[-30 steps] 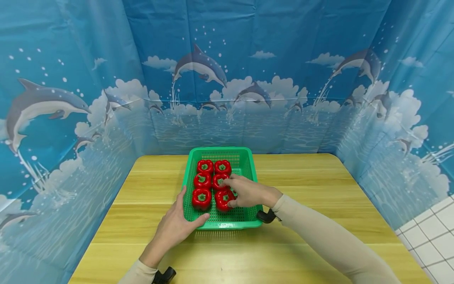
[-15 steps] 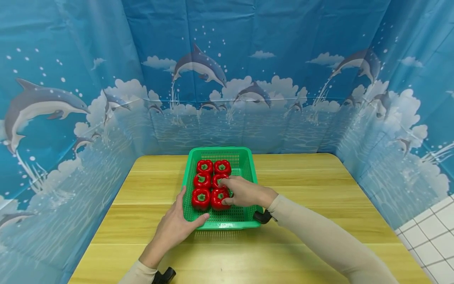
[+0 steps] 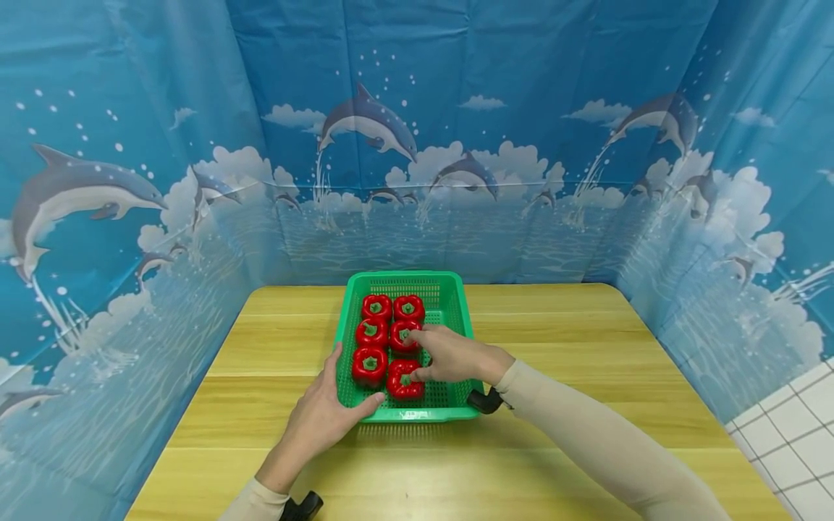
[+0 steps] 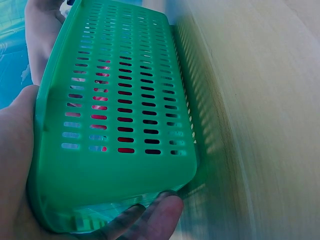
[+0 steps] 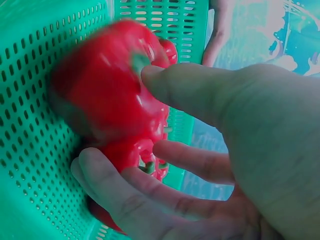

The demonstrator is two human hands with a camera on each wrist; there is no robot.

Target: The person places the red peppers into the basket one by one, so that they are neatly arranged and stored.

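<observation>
A green plastic basket (image 3: 423,415) holds several red bell peppers in two columns, stems up. My left hand (image 3: 319,416) grips its near left corner; in the left wrist view the thumb lies over the rim and fingertips (image 4: 167,215) curl round the adjacent side. Reaching inside, my right hand (image 3: 449,354) has its thumb against the nearest right bell pepper (image 3: 405,383), by the stem. Its index finger touches the middle right bell pepper (image 3: 400,334). In the right wrist view, the fingers are spread and bent loosely, and the nearest pepper (image 5: 105,85) is blurred.
The basket stands on a yellow wooden table (image 3: 554,434). A blue dolphin-print curtain (image 3: 456,145) encloses the back and sides. White tiles (image 3: 791,434) show at the lower right. Inside the basket, bare floor lies right of the peppers.
The nearest right bell pepper first shifted left, against its neighbour, then toward the basket's near wall, leaving a gap behind it. My right hand moved left slightly, then back a little. The left hand stayed put.
</observation>
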